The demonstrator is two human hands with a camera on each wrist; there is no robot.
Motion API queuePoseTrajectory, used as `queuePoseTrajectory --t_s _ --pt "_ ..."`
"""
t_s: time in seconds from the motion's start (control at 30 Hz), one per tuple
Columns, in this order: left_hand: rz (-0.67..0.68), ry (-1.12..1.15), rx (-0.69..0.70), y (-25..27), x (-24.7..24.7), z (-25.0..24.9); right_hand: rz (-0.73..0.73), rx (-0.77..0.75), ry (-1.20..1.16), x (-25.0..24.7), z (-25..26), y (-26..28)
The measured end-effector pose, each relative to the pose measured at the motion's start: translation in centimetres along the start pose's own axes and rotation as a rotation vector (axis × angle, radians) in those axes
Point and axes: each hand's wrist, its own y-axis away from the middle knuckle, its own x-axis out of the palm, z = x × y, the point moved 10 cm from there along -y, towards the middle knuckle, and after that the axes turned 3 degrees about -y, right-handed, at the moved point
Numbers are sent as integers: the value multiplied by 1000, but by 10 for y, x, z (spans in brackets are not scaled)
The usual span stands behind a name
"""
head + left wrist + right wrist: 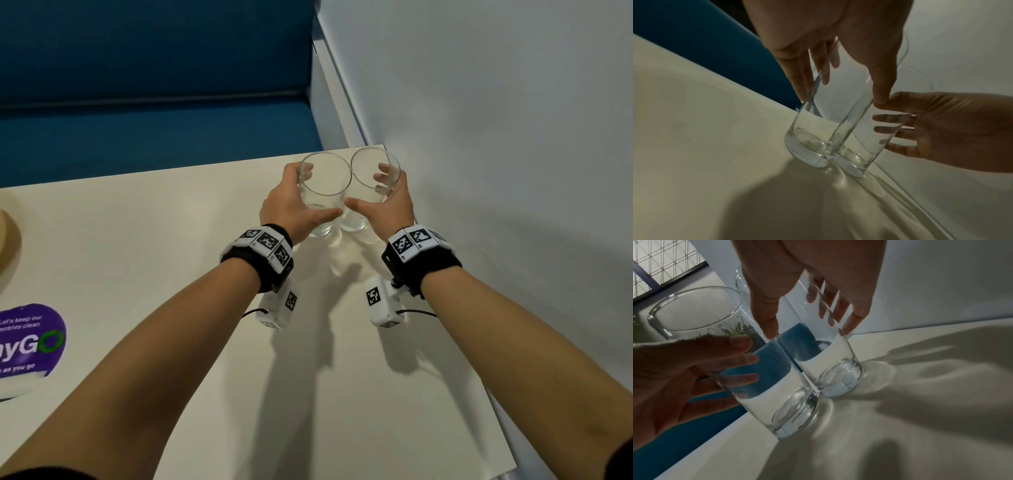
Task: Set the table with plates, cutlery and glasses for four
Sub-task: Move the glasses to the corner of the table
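Two clear empty glasses stand side by side, touching, at the far right corner of the white table [171, 257]. My left hand [320, 193] grips the left glass [325, 178], thumb on the near side and fingers seen through the far wall. My right hand [366, 190] grips the right glass [371, 161] the same way. In the left wrist view the left hand [842, 91] wraps the left glass [809, 146], with the right glass [855, 159] beside it. In the right wrist view the right hand [807, 327] holds the right glass [838, 374]. Both bases look to be on the table.
A white wall [496, 120] runs close along the table's right edge. A blue bench [154, 85] sits behind the far edge. A purple sticker [30, 342] and a tan round object [7, 240] lie at the left edge.
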Motion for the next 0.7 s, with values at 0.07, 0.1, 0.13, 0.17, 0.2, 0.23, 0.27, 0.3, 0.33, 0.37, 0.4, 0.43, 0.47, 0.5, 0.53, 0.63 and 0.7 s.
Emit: queuePoseTrajectory --t_s 0.07,0.1,0.13,0.17,0.2,0.23,0.27,0.3,0.33,0.37,0.4,0.43,0.47,0.5,0.53,0.63,0.7 --pt "31 -2 1 -1 1 0 20 13 16 1 2 1" --pt "44 1 -6 0 1 2 26 25 22 1 2 3" --pt "51 14 -16 2 -1 5 25 41 27 0 1 6" --pt "54 36 -27 5 -3 8 17 57 37 -1 -2 11" --pt "52 59 -40 9 -6 13 3 73 54 -2 -4 18" --pt "47 77 -53 14 -11 19 -16 94 69 -3 -8 27" --pt "35 88 -65 20 -17 26 -40 118 74 -4 -14 39" --pt "18 95 -72 27 -26 34 -69 137 72 -4 -20 52" --pt "0 97 -77 35 -36 42 -100 146 67 -3 -25 68" --pt "-22 98 -83 44 -47 52 -122 147 66 1 -28 85" --pt "-47 100 -88 54 -61 62 -122 139 69 10 -29 101" --pt "-73 101 -92 64 -76 73 -98 127 79 23 -29 117" --pt "-102 98 -94 76 -94 84 -55 105 96 41 -26 132" --pt "-132 92 -94 88 -113 95 1 73 116 63 -20 145" --pt "-164 85 -92 101 -136 107 61 35 133 87 -12 159" --pt "-277 57 -89 148 -211 140 203 -86 166 166 28 204" --pt "-332 65 -100 181 -264 164 262 -140 164 218 54 238"
